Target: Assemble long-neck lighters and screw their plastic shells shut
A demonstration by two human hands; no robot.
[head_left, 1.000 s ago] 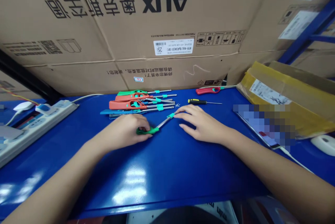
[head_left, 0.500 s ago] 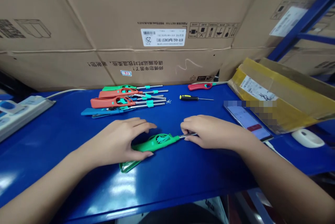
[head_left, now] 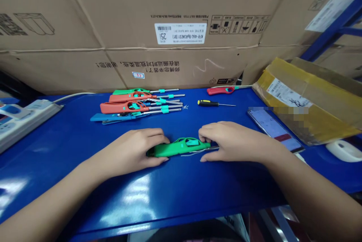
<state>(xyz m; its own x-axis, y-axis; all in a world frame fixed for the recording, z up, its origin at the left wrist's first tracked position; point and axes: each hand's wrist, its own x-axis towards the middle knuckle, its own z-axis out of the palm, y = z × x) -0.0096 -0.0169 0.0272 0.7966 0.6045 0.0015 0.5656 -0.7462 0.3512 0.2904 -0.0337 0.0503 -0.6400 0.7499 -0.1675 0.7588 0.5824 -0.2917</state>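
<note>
- The green lighter (head_left: 173,149), between your hands at the blue tabletop (head_left: 181,193), is probably light, stiff, smooth.
- Its thin wire (head_left: 192,154) looks fragile; hold clear.
- Your left hand (head_left: 138,149) grips the handle, a sound hold.
- Your right hand (head_left: 230,142) curls about the metal barrel (head_left: 214,148); whether it grips, I can't tell.

The right hand (head_left: 230,142) covers one end of the green lighter (head_left: 175,148), the left hand (head_left: 138,149) partly the other. Farther off, piled lighters (head_left: 117,107) hide parts of one another. The power strip (head_left: 31,118) is cut off at left, the far carton (head_left: 124,15) at the top (its finest print too small to read).
</note>
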